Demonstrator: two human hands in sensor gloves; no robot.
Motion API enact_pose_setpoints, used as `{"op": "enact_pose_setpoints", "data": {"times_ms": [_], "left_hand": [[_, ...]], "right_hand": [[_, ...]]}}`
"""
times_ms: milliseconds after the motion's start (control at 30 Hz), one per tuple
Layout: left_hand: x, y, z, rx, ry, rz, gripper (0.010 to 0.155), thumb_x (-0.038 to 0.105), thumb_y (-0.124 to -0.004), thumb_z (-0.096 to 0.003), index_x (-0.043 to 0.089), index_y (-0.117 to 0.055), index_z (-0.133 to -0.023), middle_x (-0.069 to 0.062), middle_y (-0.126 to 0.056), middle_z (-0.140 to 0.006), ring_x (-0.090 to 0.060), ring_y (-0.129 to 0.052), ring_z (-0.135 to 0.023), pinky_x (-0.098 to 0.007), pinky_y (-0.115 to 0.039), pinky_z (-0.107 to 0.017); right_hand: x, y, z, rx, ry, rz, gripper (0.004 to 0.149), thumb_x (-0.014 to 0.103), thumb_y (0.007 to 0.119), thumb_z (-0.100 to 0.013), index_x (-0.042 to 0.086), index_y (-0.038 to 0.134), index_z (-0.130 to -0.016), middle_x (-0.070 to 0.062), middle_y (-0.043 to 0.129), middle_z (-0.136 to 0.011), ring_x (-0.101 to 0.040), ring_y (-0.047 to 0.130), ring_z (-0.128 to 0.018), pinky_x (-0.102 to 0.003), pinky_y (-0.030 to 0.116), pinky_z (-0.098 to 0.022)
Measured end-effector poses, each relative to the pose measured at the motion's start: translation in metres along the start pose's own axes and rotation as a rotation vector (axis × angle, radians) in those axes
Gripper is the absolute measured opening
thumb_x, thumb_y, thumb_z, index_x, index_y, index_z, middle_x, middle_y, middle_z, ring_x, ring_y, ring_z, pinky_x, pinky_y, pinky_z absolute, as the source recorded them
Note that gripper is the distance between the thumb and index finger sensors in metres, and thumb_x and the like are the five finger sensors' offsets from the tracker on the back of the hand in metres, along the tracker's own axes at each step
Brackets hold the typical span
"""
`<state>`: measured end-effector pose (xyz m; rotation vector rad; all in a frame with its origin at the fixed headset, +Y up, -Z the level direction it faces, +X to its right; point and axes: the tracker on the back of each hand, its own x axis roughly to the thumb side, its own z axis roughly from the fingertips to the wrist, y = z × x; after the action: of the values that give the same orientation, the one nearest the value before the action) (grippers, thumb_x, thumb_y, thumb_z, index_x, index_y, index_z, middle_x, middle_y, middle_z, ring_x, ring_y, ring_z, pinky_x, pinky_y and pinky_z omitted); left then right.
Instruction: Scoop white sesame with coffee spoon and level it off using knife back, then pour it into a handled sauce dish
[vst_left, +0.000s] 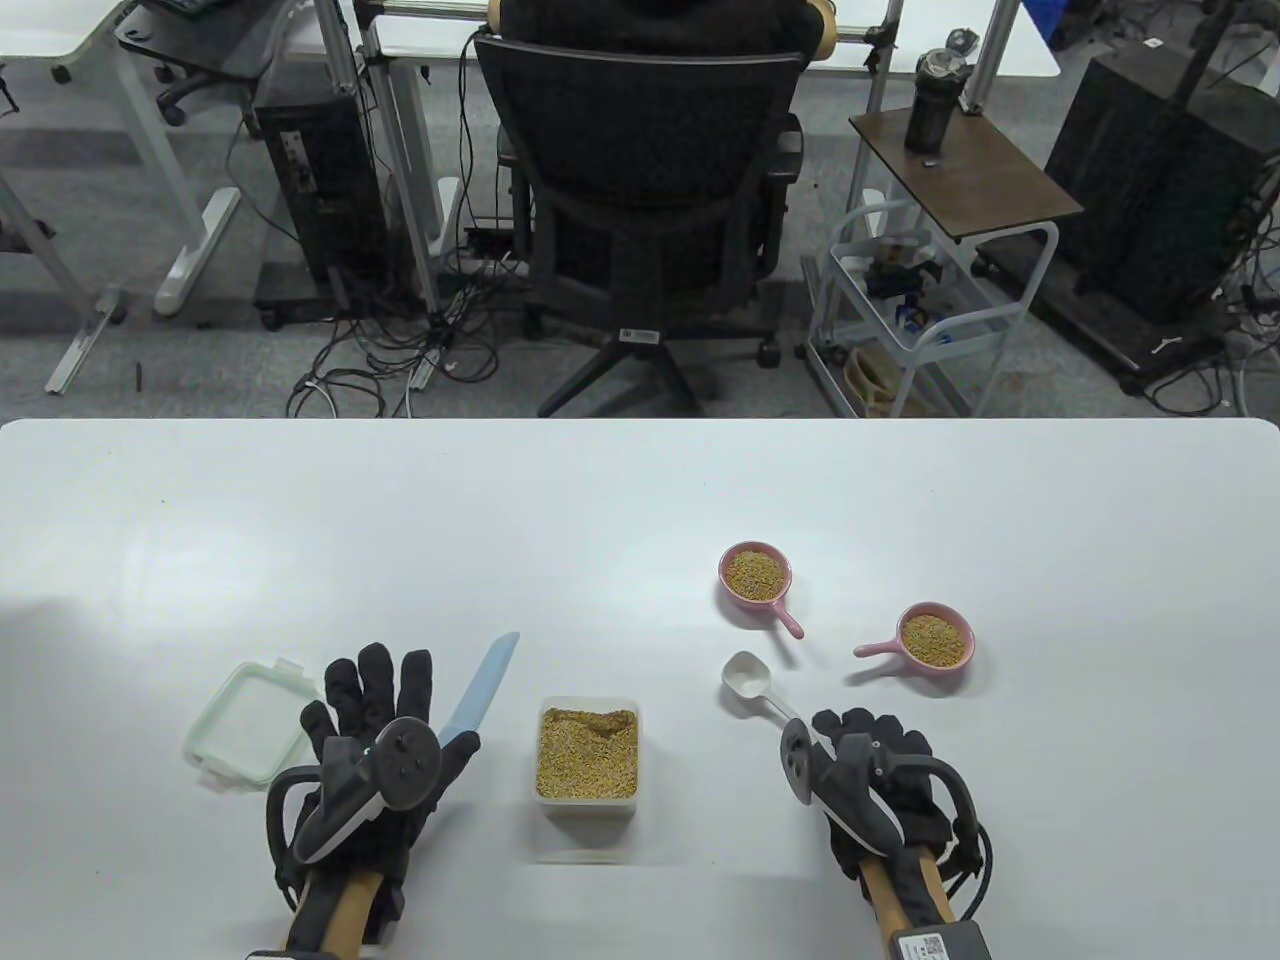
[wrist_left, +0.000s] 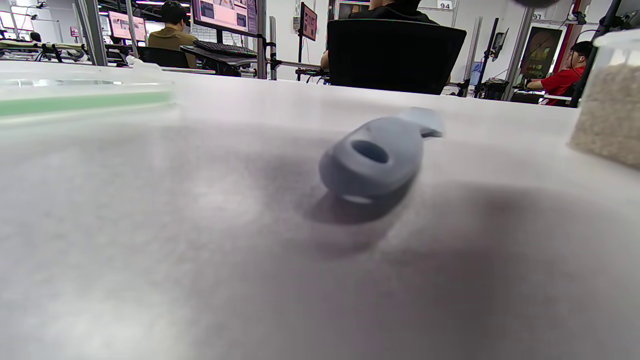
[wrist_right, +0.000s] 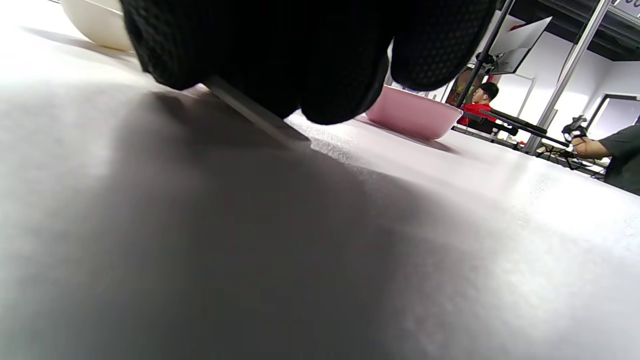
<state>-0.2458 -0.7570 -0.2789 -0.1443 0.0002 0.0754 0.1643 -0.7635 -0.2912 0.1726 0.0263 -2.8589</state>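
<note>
A clear tub of white sesame (vst_left: 588, 755) stands at the front middle, seen again as the tub (wrist_left: 607, 110) at the right edge. The blue knife (vst_left: 485, 680) lies flat on the table, its grey handle (wrist_left: 372, 160) free of any fingers. My left hand (vst_left: 378, 700) rests flat with fingers spread, just left of the knife. The white coffee spoon (vst_left: 745, 678) lies empty on the table. My right hand (vst_left: 865, 735) has its fingers (wrist_right: 300, 60) curled down over the spoon handle (wrist_right: 255, 117). Two pink handled sauce dishes (vst_left: 757, 575) (vst_left: 935, 640) both hold sesame.
The tub's green-rimmed lid (vst_left: 245, 722) lies left of my left hand and shows as the lid (wrist_left: 85, 102) in the left wrist view. One pink dish (wrist_right: 412, 115) stands just beyond my right fingers. An office chair (vst_left: 650, 200) is behind the table's far edge.
</note>
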Motion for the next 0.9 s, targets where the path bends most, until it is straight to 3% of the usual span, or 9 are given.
{"op": "enact_pose_setpoints", "data": {"times_ms": [300, 467, 667, 900], "left_hand": [[0.000, 0.000, 0.000, -0.003, -0.001, -0.001, 0.091, 0.072, -0.046, -0.0560, 0.024, -0.007, -0.124, -0.019, -0.006, -0.129, -0.051, -0.004, -0.111, -0.068, -0.020, -0.076], [0.001, 0.000, 0.000, 0.007, -0.006, -0.013, 0.092, 0.072, -0.046, -0.0559, 0.024, -0.007, -0.124, -0.019, -0.006, -0.129, -0.051, -0.003, -0.111, -0.068, -0.020, -0.076], [0.003, 0.001, 0.001, 0.020, -0.018, -0.030, 0.092, 0.072, -0.046, -0.0559, 0.024, -0.007, -0.124, -0.019, -0.006, -0.129, -0.051, -0.003, -0.111, -0.068, -0.020, -0.076], [0.004, -0.001, 0.000, 0.019, -0.024, -0.031, 0.091, 0.072, -0.046, -0.0559, 0.024, -0.007, -0.124, -0.019, -0.006, -0.129, -0.050, -0.003, -0.111, -0.068, -0.020, -0.076]], "right_hand": [[0.000, 0.001, 0.000, 0.012, 0.005, -0.022, 0.043, 0.047, 0.082, -0.053, 0.033, 0.087, -0.093, 0.005, 0.094, -0.085, -0.022, 0.095, -0.069, -0.050, 0.076, -0.059], [0.000, -0.005, 0.002, -0.007, -0.001, -0.022, 0.057, 0.053, 0.079, -0.052, 0.030, 0.077, -0.104, 0.001, 0.086, -0.096, -0.023, 0.092, -0.072, -0.050, 0.075, -0.060], [-0.003, -0.041, 0.007, -0.095, -0.026, -0.148, 0.081, 0.066, 0.070, -0.050, 0.026, 0.051, -0.118, -0.007, 0.065, -0.116, -0.029, 0.085, -0.084, -0.056, 0.068, -0.066], [-0.005, -0.092, 0.025, -0.323, -0.047, -0.456, 0.081, 0.066, 0.066, -0.052, 0.028, 0.042, -0.120, -0.008, 0.050, -0.123, -0.036, 0.070, -0.102, -0.059, 0.063, -0.071]]}}
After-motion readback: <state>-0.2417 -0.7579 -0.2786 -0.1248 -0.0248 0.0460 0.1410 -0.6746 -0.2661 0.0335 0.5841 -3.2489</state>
